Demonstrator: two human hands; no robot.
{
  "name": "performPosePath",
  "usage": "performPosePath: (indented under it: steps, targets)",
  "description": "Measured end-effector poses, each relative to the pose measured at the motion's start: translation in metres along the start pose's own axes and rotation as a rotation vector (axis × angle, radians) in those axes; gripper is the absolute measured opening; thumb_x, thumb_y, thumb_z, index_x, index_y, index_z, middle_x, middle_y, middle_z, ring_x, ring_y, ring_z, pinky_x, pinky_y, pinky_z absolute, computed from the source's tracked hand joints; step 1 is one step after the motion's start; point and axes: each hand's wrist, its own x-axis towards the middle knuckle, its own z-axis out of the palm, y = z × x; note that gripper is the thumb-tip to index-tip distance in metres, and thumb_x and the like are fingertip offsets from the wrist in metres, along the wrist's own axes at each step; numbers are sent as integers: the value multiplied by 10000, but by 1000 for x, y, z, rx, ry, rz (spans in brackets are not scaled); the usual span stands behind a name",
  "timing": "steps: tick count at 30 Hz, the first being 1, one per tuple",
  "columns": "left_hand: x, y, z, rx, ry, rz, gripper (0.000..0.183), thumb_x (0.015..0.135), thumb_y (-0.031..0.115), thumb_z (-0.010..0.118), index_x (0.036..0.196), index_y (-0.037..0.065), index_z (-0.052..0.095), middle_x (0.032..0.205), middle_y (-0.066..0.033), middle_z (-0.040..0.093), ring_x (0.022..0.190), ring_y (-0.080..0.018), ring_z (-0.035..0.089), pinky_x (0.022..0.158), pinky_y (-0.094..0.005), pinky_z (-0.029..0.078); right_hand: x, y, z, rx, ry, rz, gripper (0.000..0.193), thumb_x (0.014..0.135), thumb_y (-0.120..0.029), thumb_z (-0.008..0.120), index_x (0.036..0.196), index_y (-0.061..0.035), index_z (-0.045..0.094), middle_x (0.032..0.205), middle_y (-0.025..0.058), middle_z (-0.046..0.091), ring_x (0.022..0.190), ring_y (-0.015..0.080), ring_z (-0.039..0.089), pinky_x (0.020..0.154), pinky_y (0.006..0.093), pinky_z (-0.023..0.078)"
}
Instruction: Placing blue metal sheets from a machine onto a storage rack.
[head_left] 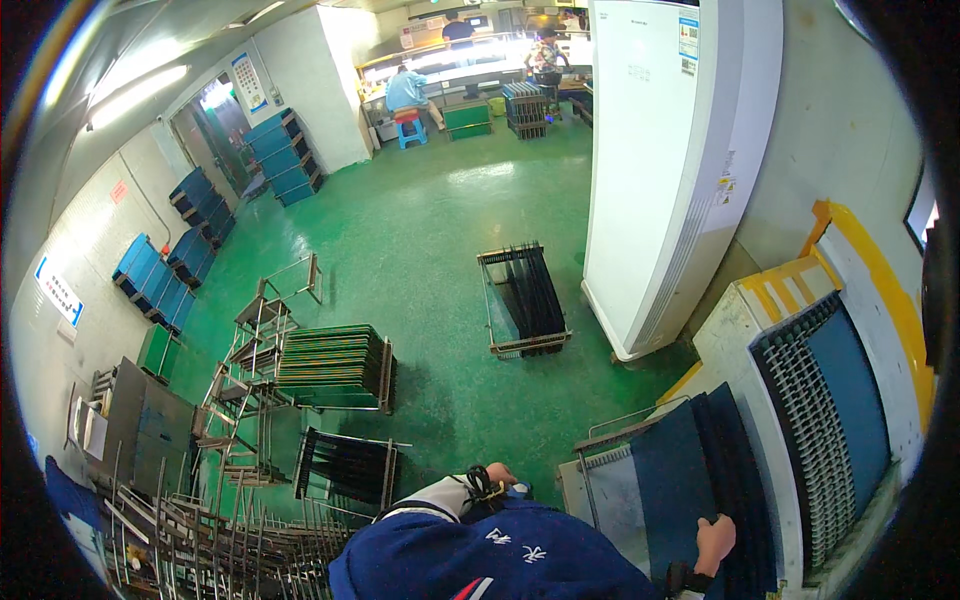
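Observation:
My right hand (714, 543) is closed on the upper edge of a dark blue flat panel (675, 475) at the lower right. Several darker panels (735, 450) stand close beside it in a metal rack (590, 490). Just right of this rack is a machine (770, 410) with a long slot full of metal rollers, where another blue panel (848, 375) lies. My left hand (497, 473) is in front of my body, apart from the panels. Its fingers are mostly hidden, and a small pale blue thing shows beside it.
A rack of green panels (330, 368) and a rack of black panels (345, 468) stand on the left floor. Another loaded rack (525, 300) stands ahead. Bare metal racks (240, 380) crowd the left. A tall white cabinet (640, 180) rises ahead right. People sit at a far bench.

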Motion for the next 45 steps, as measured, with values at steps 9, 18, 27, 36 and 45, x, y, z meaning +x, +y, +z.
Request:
performPosePath:
  steps: [9,18,27,36,45]
  targets:
    - [-2,2,-3,-27,-14,-3,352,773,351,667,841,5,663,714,-67,667,630,-172,622,589,-323,494,1,0,1,7,-15,23,416,677,-205,750,1012,13,636,999,181,636,961,318,606,830,388,476]
    - [-9,7,-11,-19,-60,25,377,768,391,660,851,23,673,722,-56,679,646,-172,636,620,-318,506,4,2,2,9,-19,18,434,669,-229,752,1003,21,632,996,184,635,957,322,604,830,394,475]
    - [-12,10,-11,-24,-64,5,387,766,394,658,861,18,669,729,-60,683,654,-170,646,629,-318,510,10,11,13,-21,20,-24,432,651,-252,757,965,18,636,944,183,636,920,333,604,807,408,477]
    - [-8,7,-11,1,-66,-10,385,775,368,655,925,13,657,757,-75,689,673,-169,662,635,-319,525,5,5,7,5,44,-11,434,649,-239,765,973,21,639,945,189,640,913,340,612,795,410,482]
    - [0,-1,-6,-71,-40,-20,362,780,326,672,902,-14,646,731,-83,682,633,-167,657,600,-313,526,6,5,5,15,-2,21,433,648,-194,767,1007,11,640,1003,196,635,963,342,602,826,398,474]
